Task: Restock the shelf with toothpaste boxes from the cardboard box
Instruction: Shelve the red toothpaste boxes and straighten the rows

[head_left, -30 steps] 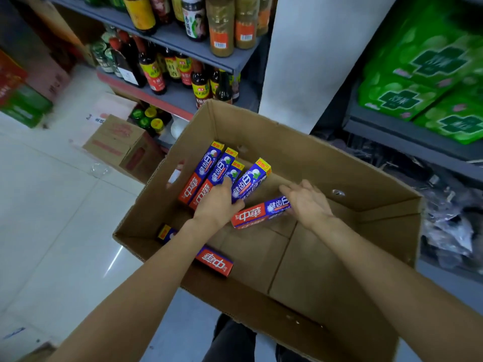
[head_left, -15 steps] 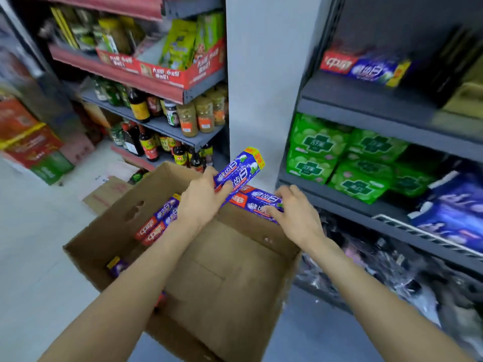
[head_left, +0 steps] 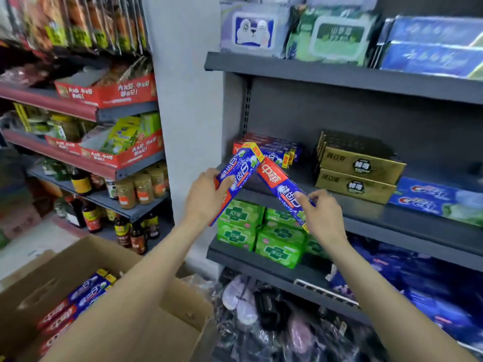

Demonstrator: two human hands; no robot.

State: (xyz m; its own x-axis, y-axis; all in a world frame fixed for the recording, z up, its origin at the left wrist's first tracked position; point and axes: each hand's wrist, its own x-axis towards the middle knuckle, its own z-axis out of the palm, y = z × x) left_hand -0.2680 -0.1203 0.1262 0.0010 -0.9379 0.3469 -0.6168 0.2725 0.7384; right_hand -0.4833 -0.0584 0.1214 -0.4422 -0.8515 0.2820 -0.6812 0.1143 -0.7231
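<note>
Cardboard box at 7 o'clock, several toothpaste boxes left inside. Left hand grips one box, right hand pinches another, both unplaced. Shelf stack at 12: partly stocked.

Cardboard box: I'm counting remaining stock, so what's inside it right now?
Inside the cardboard box, blue-and-red toothpaste boxes lie side by side against its left wall; about three show. The left forearm covers much of the interior, so an exact count is not possible.
</note>
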